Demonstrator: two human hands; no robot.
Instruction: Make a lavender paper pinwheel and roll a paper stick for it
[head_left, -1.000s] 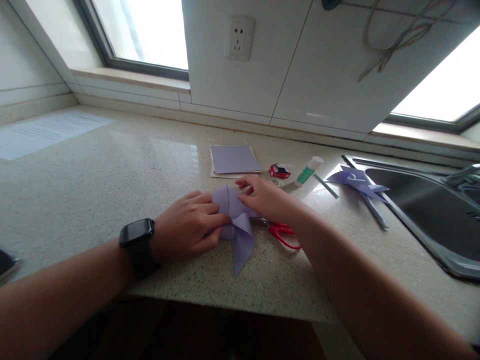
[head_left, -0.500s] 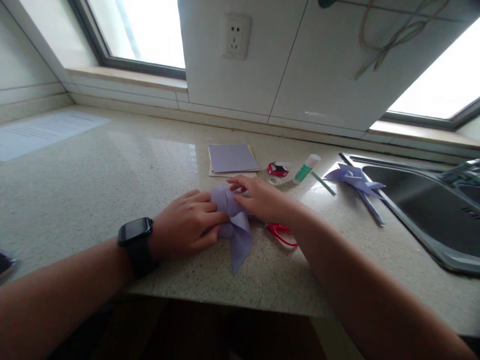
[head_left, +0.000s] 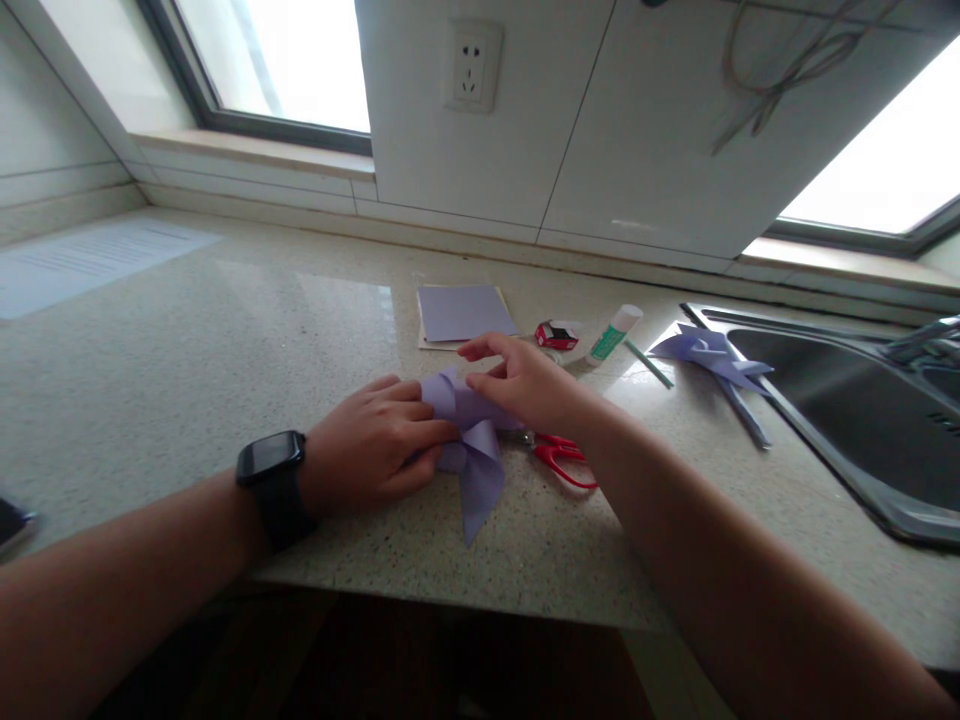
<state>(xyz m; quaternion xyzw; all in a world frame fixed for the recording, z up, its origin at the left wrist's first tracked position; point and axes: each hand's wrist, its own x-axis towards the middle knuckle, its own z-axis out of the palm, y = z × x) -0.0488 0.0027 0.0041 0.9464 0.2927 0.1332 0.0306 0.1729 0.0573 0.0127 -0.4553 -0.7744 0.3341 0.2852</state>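
Since a second ago, the upper flap of the lilac folded paper [head_left: 474, 450] has been bent lower by the right hand [head_left: 525, 385], whose thumb and fingers are closed on it. The paper's centre is pinched by the curled left hand [head_left: 375, 450] on the speckled stone counter [head_left: 187, 350], beside red-handled scissors [head_left: 559, 455]. No lettering can be read on the white-and-green glue stick [head_left: 613, 335]. A finished paper pinwheel [head_left: 712, 360] lies near the steel sink [head_left: 847, 410].

No legible text on the glue stick [head_left: 614, 333] or the printed sheet [head_left: 90, 260]
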